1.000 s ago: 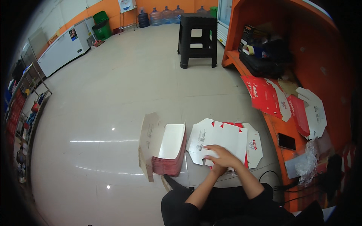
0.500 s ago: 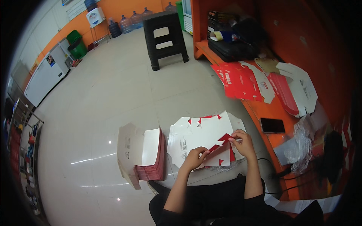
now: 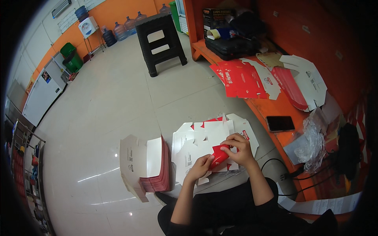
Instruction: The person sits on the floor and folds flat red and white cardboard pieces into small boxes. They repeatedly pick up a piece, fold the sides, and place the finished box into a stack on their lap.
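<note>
A white cardboard box blank (image 3: pixel 216 135) with a red printed side lies in front of me, on top of a loose pile of similar blanks (image 3: pixel 183 151). Its near red flap (image 3: pixel 219 156) is bent upward between my hands. My left hand (image 3: pixel 200 167) pinches the flap's left end between thumb and fingers. Further right, my right hand (image 3: pixel 239 149) is closed on the flap's upper edge, the thumb lying on the red face. To the left of the pile stands a neat stack of nested cardboard pieces (image 3: pixel 156 165), white inside with red edges.
An orange bench (image 3: pixel 262 108) runs along the right, bearing red flat cartons (image 3: pixel 244 80), a phone (image 3: pixel 280 123) and crumpled clear plastic (image 3: pixel 311 147). Black cables (image 3: pixel 293 177) hang near its edge. Ahead on the tiled floor stands a black stool (image 3: pixel 161 43).
The red flap has been bent further up, showing more of its red face. My right hand has shifted left and curled over it. The whole view has turned slightly.
</note>
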A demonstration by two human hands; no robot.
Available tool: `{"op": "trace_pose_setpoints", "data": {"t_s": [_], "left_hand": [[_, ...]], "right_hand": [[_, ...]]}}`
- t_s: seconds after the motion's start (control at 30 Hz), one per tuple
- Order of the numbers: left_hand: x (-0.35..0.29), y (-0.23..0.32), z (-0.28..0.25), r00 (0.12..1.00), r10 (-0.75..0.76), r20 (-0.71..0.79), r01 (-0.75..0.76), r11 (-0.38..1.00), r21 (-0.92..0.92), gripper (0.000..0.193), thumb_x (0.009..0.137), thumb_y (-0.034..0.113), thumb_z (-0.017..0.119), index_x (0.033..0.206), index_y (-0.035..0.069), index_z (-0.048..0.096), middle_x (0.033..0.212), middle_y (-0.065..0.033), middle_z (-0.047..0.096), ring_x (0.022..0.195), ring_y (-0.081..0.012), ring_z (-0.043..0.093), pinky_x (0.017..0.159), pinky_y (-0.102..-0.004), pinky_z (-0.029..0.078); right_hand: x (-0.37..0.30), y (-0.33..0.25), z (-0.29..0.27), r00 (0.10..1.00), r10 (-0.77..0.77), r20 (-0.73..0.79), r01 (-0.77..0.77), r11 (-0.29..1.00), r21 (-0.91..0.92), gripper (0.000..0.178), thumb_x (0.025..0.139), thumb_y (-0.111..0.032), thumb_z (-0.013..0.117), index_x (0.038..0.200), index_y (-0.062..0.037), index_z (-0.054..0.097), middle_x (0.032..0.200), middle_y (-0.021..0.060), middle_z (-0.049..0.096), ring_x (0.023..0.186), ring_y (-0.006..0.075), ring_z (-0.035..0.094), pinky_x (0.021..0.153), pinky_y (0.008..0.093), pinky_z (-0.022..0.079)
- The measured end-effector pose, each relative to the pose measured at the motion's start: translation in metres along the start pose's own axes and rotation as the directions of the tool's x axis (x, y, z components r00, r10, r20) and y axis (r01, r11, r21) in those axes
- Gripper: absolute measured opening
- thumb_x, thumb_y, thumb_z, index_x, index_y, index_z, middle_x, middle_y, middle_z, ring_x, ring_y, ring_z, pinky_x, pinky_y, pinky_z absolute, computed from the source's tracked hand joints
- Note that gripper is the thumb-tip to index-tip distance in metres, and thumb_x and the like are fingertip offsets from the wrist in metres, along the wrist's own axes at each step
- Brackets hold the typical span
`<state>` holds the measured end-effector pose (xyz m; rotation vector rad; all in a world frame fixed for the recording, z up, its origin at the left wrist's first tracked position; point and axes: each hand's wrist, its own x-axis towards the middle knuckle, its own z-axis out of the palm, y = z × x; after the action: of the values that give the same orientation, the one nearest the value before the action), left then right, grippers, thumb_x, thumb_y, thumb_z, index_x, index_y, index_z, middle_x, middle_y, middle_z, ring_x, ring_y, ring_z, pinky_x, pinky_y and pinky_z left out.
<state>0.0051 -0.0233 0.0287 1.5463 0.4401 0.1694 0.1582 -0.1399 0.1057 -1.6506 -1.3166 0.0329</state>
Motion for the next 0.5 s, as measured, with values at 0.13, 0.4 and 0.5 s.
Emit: {"op": "trace_pose_setpoints", "data": {"t_s": [0.13,0.4,0.5], "left_hand": [[-0.007,0.009,-0.001,0.998,0.054,-0.015,-0.052,0.990,0.134,0.037,0.097,0.030,0.042,0.084,-0.002,0.055,0.066,-0.0054,0.052,0.062,-0.0121,0.044,0.061,-0.0280,0.040],[-0.013,0.012,-0.007,0.998,0.056,0.000,-0.056,0.990,0.129,0.027,0.092,0.023,0.049,0.088,-0.002,0.057,0.068,-0.0099,0.056,0.064,-0.0141,0.049,0.065,-0.0287,0.043],[-0.023,0.021,-0.012,0.994,0.104,-0.024,-0.097,0.976,0.192,0.022,0.090,0.018,0.054,0.091,-0.002,0.060,0.073,-0.0058,0.059,0.067,-0.0098,0.052,0.064,-0.0260,0.045]], "right_hand": [[-0.005,-0.011,0.003,0.997,-0.057,0.052,0.060,0.996,-0.059,0.013,0.067,-0.004,0.070,0.080,-0.0061,0.069,0.077,0.0049,0.059,0.072,0.0184,0.058,0.063,0.0290,0.048],[-0.007,-0.010,-0.006,0.966,0.050,0.254,-0.043,0.999,-0.030,0.014,0.070,-0.005,0.068,0.083,-0.0038,0.069,0.077,0.0060,0.059,0.072,0.0204,0.059,0.064,0.0298,0.047],[-0.012,-0.010,-0.007,0.962,0.105,0.252,-0.109,0.994,0.001,0.015,0.071,-0.007,0.069,0.086,-0.0047,0.070,0.077,0.0065,0.060,0.072,0.0208,0.059,0.065,0.0304,0.047]]}}
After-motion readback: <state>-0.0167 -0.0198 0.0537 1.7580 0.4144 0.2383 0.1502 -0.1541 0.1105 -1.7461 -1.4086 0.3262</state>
